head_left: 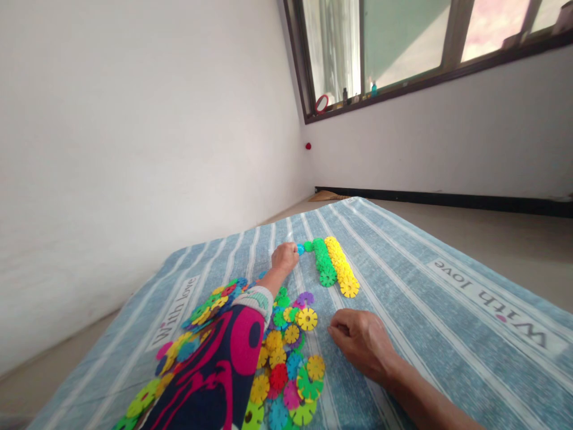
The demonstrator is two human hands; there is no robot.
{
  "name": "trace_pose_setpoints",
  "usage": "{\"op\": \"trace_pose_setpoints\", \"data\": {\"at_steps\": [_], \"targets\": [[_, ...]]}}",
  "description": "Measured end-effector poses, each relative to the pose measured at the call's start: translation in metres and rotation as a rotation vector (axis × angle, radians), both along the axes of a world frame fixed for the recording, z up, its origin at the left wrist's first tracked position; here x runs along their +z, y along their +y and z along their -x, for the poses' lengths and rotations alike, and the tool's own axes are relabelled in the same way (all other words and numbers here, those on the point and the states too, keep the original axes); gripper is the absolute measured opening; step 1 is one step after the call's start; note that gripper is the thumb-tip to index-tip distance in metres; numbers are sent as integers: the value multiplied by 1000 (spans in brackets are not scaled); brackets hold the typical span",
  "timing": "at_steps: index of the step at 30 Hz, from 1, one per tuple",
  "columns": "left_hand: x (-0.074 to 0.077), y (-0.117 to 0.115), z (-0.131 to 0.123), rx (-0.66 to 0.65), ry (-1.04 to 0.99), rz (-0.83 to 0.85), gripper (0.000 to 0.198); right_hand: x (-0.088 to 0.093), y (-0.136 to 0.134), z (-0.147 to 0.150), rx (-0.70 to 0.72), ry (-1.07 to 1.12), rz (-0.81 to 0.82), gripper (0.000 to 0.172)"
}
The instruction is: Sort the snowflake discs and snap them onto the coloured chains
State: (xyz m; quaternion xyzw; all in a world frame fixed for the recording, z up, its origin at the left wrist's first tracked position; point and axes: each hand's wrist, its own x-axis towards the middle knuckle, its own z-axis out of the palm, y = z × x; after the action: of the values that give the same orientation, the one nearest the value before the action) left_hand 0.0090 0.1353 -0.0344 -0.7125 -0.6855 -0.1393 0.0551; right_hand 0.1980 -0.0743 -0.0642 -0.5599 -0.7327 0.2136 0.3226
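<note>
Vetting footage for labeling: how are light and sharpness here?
Head view: bright window, its pinkish pane nearly washed out; head view: yellow row shows clear slots at its near end, discs blending together farther off; head view: blue disc at the left hand small, detail hard to read.

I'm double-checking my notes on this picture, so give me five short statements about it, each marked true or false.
1. The left hand is at a blue disc. True.
2. The yellow row lies just right of the green row. True.
3. The right hand is holding up a red disc. False: it is loosely curled, with no disc visible in it.
4. The mixed discs are packed in a box. False: they lie loose on the striped cloth.
5. The patterned sleeve is on the right arm. False: it is on the left arm; the right forearm is bare.
</note>
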Motion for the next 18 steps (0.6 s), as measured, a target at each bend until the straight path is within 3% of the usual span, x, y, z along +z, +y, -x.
{"op": "trace_pose_setpoints", "data": {"at_steps": [11, 18], "targets": [[1, 2, -8, -52, 37, 7, 18, 2, 1, 0, 17, 6, 13, 22], [17, -12, 4, -73, 29, -17, 21, 3, 1, 0, 6, -5, 21, 22]]}}
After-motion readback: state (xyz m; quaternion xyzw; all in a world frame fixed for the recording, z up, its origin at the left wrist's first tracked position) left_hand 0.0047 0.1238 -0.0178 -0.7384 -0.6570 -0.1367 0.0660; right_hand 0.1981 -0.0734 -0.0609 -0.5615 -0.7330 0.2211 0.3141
